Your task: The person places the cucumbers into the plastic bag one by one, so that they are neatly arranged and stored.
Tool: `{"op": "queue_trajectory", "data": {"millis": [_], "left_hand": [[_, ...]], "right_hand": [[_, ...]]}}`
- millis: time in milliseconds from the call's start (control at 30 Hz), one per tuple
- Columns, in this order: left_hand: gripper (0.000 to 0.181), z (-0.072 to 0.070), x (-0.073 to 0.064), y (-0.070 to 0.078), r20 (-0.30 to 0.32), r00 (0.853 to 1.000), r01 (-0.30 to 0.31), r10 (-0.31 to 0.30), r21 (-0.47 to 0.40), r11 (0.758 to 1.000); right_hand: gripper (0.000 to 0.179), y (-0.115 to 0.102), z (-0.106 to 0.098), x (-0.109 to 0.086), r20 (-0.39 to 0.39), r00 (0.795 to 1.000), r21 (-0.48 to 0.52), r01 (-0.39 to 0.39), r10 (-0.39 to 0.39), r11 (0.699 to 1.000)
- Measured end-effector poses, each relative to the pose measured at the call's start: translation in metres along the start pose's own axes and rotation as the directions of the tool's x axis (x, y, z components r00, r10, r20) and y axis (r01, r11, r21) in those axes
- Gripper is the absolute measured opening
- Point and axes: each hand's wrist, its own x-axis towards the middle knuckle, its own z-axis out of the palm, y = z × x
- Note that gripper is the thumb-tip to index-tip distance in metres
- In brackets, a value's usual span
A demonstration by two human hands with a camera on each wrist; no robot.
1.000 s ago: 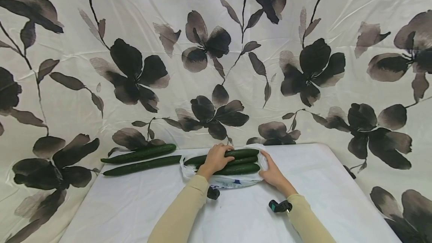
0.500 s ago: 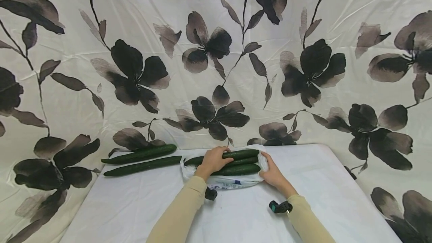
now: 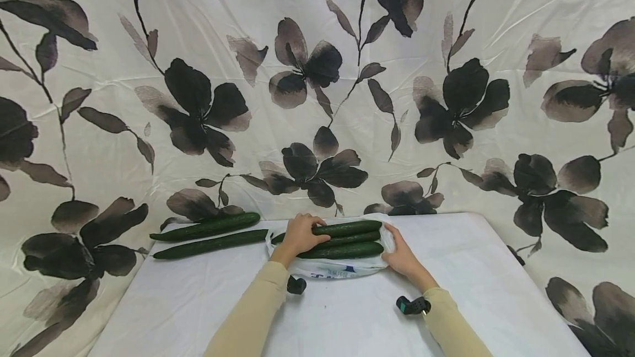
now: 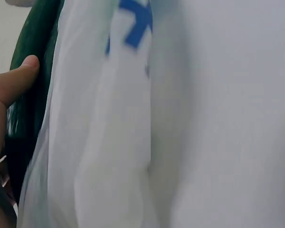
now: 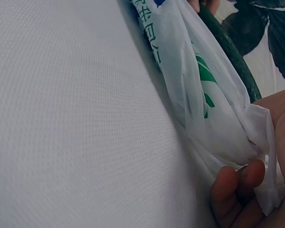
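From where I stand, three dark green cucumbers [image 3: 354, 238] lie together in a white plastic bag [image 3: 334, 273] near the far edge of the white surface [image 3: 357, 324]. The person's left hand [image 3: 300, 236] grips them from above near their left end, fingers curled over the far side and thumb over the near. The right hand [image 3: 402, 255] has its fingers clamped on the bag's right edge. Two loose cucumbers [image 3: 210, 244] lie to the left (the nearer one's tip reaches the bag). Behind hangs a floral cloth [image 3: 337, 180].
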Motion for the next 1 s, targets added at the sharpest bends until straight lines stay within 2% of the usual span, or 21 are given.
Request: {"op": "queue_trajectory", "data": {"millis": [200, 367, 500, 667, 1000], "left_hand": [[0.035, -0.011, -0.010, -0.018, 0.021, 1.000, 0.015, -0.014, -0.018, 1.000], [0.043, -0.021, -0.023, -0.032, 0.032, 0.998, 0.061, -0.059, -0.058, 0.996], [0.044, -0.032, -0.032, -0.042, 0.003, 0.997, 0.078, -0.078, -0.108, 0.991], [0.036, -0.044, -0.043, -0.053, -0.045, 0.994, 0.087, -0.095, -0.152, 0.985], [0.032, -0.056, -0.061, -0.072, -0.061, 0.990, 0.112, -0.128, -0.217, 0.970]], "right_hand": [[0.087, 0.000, 0.000, 0.000, 0.005, 1.000, 0.003, 0.007, -0.007, 1.000], [0.089, -0.001, 0.000, 0.001, 0.007, 1.000, 0.006, 0.018, -0.018, 1.000], [0.090, -0.001, 0.000, 0.001, 0.005, 0.999, 0.005, 0.032, -0.032, 0.999], [0.084, -0.002, 0.000, 0.000, -0.016, 0.999, -0.013, 0.037, -0.037, 0.999], [0.079, -0.002, 0.003, 0.001, -0.033, 0.999, -0.025, 0.018, -0.019, 1.000]]}}
